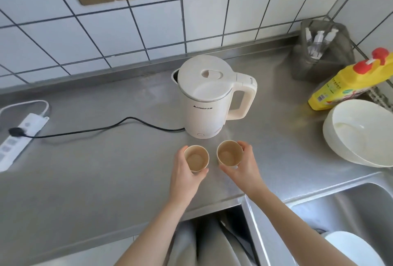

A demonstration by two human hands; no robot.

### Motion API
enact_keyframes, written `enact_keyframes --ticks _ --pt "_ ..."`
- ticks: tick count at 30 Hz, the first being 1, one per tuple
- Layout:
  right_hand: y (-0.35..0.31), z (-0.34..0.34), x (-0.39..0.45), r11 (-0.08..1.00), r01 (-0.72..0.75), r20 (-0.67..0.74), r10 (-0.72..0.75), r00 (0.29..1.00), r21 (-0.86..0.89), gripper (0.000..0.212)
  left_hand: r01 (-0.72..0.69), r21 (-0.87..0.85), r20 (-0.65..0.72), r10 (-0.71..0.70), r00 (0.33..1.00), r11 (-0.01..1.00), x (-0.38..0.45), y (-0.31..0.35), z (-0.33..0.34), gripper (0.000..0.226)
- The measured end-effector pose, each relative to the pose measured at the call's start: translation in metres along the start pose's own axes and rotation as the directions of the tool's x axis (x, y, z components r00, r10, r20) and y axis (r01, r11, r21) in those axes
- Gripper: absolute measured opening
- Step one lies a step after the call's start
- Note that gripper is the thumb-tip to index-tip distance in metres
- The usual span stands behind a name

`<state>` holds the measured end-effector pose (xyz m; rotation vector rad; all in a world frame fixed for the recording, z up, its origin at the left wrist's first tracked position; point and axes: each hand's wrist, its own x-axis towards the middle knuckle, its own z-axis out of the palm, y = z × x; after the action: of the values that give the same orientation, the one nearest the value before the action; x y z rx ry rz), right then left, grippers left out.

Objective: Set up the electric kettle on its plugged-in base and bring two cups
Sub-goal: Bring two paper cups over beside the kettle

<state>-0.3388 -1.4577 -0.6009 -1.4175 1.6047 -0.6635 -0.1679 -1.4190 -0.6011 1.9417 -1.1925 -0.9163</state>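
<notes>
Gripping a paper cup (196,158) in my left hand (184,175), another cup (229,152) in my right hand (244,170), just before the kettle (207,100) on the tabletop (95,159); probably light, crushable, so I hold their sides gently.

Left cup (196,160) within left hand (184,175) fingers, right cup (229,155) within right hand (244,167) fingers, side by side; kettle (209,97) just beyond fingertips; power strip (19,138) far left.
</notes>
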Motion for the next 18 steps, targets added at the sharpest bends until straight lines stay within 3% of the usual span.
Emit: enact_keyframes --ticks 7,18 --pt "0.006 -0.002 0.014 0.999 -0.035 0.04 0.036 0.999 -0.01 0.077 0.028 0.051 -0.079 -0.024 0.997 0.998 0.003 -0.003 0.002 0.077" --pt "0.001 -0.006 0.027 0.999 -0.044 0.071 0.043 0.997 0.007 0.081 0.028 0.112 -0.096 -0.017 0.995 0.993 0.014 -0.005 0.004 0.076"
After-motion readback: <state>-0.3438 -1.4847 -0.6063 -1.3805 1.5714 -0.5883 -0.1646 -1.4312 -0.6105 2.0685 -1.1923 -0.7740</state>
